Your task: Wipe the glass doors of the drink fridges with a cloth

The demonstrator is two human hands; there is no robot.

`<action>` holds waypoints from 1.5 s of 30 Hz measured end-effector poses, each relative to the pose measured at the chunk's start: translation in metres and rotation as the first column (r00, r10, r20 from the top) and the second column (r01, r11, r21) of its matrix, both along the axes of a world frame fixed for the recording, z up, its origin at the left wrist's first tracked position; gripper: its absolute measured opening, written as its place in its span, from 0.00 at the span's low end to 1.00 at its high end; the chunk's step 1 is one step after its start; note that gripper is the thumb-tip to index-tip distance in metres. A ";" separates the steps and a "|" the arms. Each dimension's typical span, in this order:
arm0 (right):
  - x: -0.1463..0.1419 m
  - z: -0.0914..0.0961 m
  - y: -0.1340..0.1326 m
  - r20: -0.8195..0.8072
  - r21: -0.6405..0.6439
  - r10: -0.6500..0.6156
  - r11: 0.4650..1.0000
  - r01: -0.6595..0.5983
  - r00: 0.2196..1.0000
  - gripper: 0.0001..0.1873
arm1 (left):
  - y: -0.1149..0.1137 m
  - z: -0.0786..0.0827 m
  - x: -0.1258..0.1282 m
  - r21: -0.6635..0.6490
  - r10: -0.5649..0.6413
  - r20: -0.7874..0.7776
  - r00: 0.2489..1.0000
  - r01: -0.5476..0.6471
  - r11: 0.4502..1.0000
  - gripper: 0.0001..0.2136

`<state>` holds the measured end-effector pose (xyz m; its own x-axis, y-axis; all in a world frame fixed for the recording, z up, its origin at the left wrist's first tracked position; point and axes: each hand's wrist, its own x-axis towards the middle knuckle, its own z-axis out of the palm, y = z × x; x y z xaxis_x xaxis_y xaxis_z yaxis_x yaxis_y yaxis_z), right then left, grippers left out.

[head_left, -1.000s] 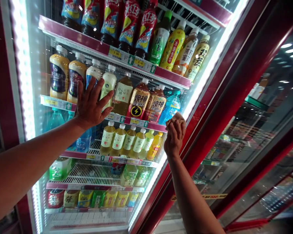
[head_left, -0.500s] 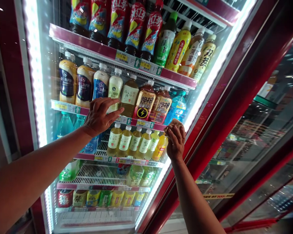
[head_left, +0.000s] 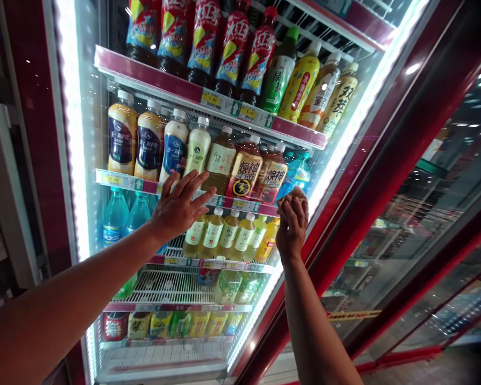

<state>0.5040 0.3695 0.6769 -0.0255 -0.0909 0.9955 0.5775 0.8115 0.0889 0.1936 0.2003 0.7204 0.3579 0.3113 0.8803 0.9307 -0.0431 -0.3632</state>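
My right hand (head_left: 292, 230) is closed on a crumpled tan cloth (head_left: 293, 195), raised by the right side of a lit drinks fridge. Bottles with blue-green liquid (head_left: 302, 170) show just behind the cloth. Spread fingers mark my left hand (head_left: 182, 204), which holds nothing and is lifted before the middle shelf edge (head_left: 148, 184). It covers part of that edge and the lower part of a pale green bottle (head_left: 198, 144). Beside it stands a tea bottle (head_left: 221, 159) with a light label. Whether either hand touches the fridge's glass I cannot tell.
Red-labelled tea bottles (head_left: 202, 40) line the upper shelf, with a green tea bottle (head_left: 280, 72) to their right. Smaller bottles (head_left: 213, 232) fill part of the shelf below. A red door frame (head_left: 369, 206) slants along the right, beside another glass-fronted cabinet (head_left: 385, 235).
My left hand has moved a little to the right and down against the shelves, its fingers spreading wider. The right hand keeps the cloth at nearly the same spot. The view has shifted slightly.
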 end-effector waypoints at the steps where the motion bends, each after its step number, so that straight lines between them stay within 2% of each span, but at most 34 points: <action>1: -0.002 0.001 0.000 -0.034 -0.005 -0.012 1.000 0.011 0.999 0.27 | -0.002 -0.001 0.003 -0.032 0.017 0.027 0.999 -0.016 0.999 0.30; 4: -0.014 -0.004 -0.004 -0.061 -0.013 -0.025 1.000 0.024 0.998 0.26 | -0.005 -0.004 0.008 -0.119 0.034 0.074 0.997 -0.025 0.993 0.35; 7: -0.021 -0.010 -0.009 0.028 -0.005 -0.023 1.000 0.023 0.999 0.24 | -0.005 -0.006 0.007 -0.157 0.022 0.071 0.997 -0.011 0.987 0.39; 9: -0.022 -0.005 -0.010 0.058 -0.009 -0.034 0.999 0.034 0.998 0.22 | -0.004 -0.007 0.002 -0.161 0.009 0.054 0.999 0.000 0.987 0.40; 11: -0.023 0.003 -0.010 0.019 -0.011 -0.039 0.999 0.039 0.999 0.22 | -0.002 -0.008 -0.003 -0.158 -0.010 0.033 0.999 0.015 0.987 0.41; 14: -0.033 0.008 -0.015 -0.068 0.020 -0.022 1.000 0.023 0.997 0.25 | -0.002 -0.009 -0.009 -0.147 -0.054 0.019 0.998 0.056 0.987 0.37; 18: -0.049 0.001 -0.029 0.084 0.000 0.009 1.000 -0.009 0.996 0.28 | -0.006 -0.009 -0.016 -0.146 -0.119 0.034 0.992 0.122 0.982 0.30; 20: -0.052 0.004 -0.031 0.118 -0.005 0.004 1.000 -0.003 0.993 0.26 | -0.009 -0.009 -0.018 -0.168 -0.138 0.037 0.990 0.143 0.975 0.29; 25: -0.061 0.017 -0.031 -0.001 0.018 -0.039 0.999 0.039 0.999 0.23 | -0.009 -0.010 -0.026 -0.129 -0.167 0.022 0.986 0.168 0.977 0.23; 31: -0.072 0.014 -0.040 0.150 0.027 -0.031 0.999 0.028 0.988 0.26 | -0.013 -0.012 -0.028 -0.065 -0.119 -0.002 0.993 0.119 0.991 0.19; 36: -0.080 0.023 -0.044 0.040 0.015 -0.035 0.999 0.034 0.999 0.23 | -0.024 -0.015 -0.022 -0.083 -0.034 0.101 0.994 0.042 0.996 0.21; 42: -0.092 0.018 -0.056 0.216 0.029 0.016 0.999 -0.023 0.976 0.29 | -0.028 -0.018 -0.023 -0.121 -0.018 0.148 0.989 0.036 0.992 0.23; 45: -0.096 0.028 -0.053 0.144 0.044 -0.003 0.999 -0.003 0.990 0.28 | -0.028 -0.018 -0.027 -0.118 -0.015 0.142 0.990 0.032 0.992 0.23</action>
<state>0.4079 0.3163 0.7049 -0.1685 -0.1349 0.9764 0.5563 0.8048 0.2071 0.1667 0.1721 0.7020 0.2420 0.4107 0.8791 0.9703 -0.1012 -0.2199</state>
